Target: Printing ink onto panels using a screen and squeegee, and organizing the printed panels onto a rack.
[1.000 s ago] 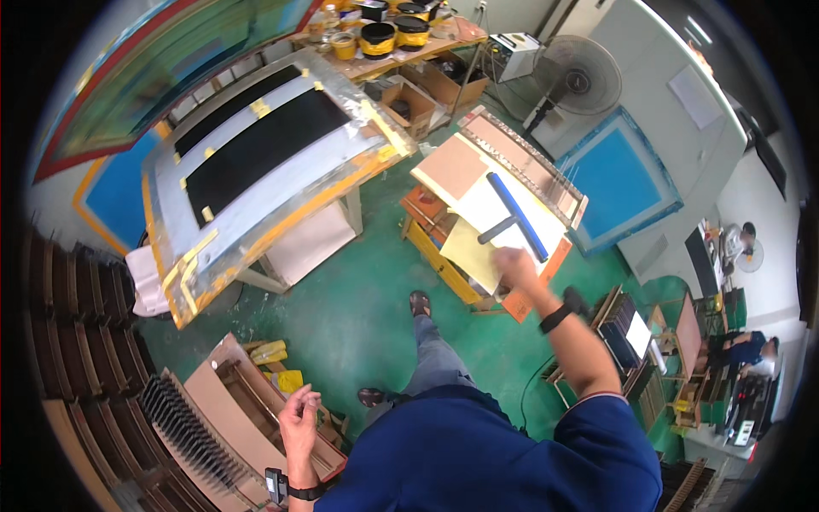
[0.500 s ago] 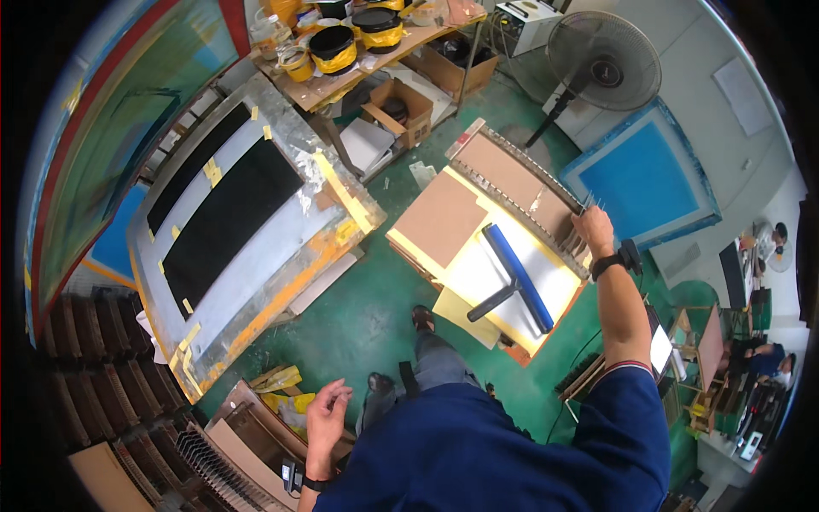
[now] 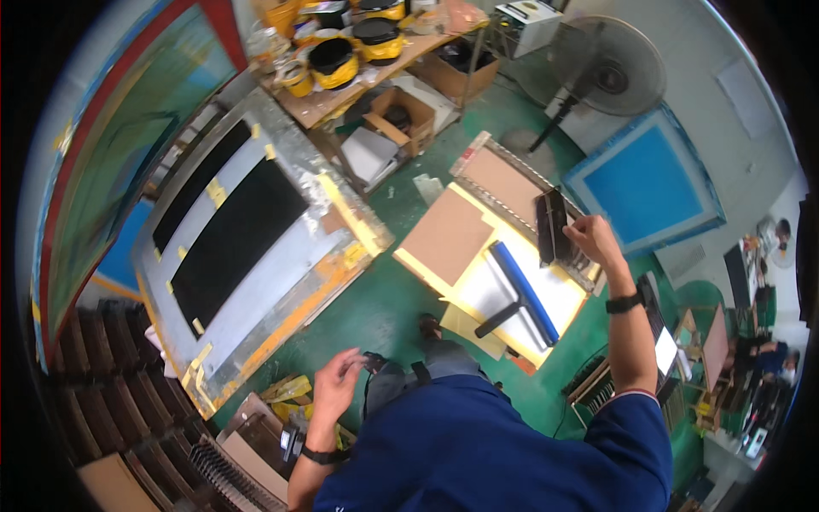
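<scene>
My right hand (image 3: pixel 590 239) is closed on the edge of a dark, glossy rectangular panel (image 3: pixel 553 224), raised at the near end of a slotted wooden rack (image 3: pixel 505 177). Its fingers are bent around the panel's edge; a second piece behind it cannot be made out. Just left of the panel, a blue roller (image 3: pixel 522 290) with a dark handle lies on a white and yellow board (image 3: pixel 478 300). My left hand (image 3: pixel 338 382) hangs by my thigh, loosely curled, with nothing visible in it.
A frame-edged table (image 3: pixel 281 282) with two black taped sheets (image 3: pixel 239 239) stands left. Dark slotted racks (image 3: pixel 111 367) fill the lower left. A standing fan (image 3: pixel 606 77) and a blue screen frame (image 3: pixel 644 183) are beyond the rack. Ink tubs (image 3: pixel 333 61) crowd a bench (image 3: pixel 409 58).
My right hand has come up slightly left from the rack, and a dark panel now shows in it. My left hand has moved a little up and right. The head view has shifted slightly.
</scene>
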A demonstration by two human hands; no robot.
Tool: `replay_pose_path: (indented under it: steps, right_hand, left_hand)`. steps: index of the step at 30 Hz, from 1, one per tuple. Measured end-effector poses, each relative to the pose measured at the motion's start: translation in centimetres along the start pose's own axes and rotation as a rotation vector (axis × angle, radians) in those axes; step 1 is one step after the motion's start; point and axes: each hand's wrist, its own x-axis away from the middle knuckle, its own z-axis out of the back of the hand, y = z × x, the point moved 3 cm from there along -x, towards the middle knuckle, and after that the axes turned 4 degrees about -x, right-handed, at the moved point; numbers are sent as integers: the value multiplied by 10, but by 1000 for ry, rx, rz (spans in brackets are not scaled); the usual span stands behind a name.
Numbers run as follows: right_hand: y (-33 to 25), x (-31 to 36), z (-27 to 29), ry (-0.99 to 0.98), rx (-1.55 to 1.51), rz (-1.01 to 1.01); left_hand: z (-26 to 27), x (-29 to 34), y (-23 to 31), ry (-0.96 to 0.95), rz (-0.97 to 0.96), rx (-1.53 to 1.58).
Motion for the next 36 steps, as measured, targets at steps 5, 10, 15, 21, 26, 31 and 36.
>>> replay_pose_path:
  steps: [5, 10, 15, 21, 26, 31, 36]
  right_hand:
    - [-142, 33, -50, -526, -328, 387]
    - [-284, 73, -129, -854, -332, 662]
    - [-393, 106, -196, -978, -177, 856]
    - [-482, 135, -241, -579, -266, 891]
    - [-523, 172, -240, -223, -111, 1246]
    - [-555, 179, -247, -158, -46, 1402]
    - [-580, 171, -248, -154, -87, 1477]
  left_hand:
    - [20, -35, 34, -35, -108, 25]
    - [84, -40, 29, 184, -157, 182]
    - [167, -6, -15, 83, -54, 517]
    - [237, 29, -57, 333, -52, 724]
    - [271, 47, -68, 494, -103, 891]
    - [298, 60, -59, 638, -163, 920]
    - [317, 68, -45, 708, -238, 872]
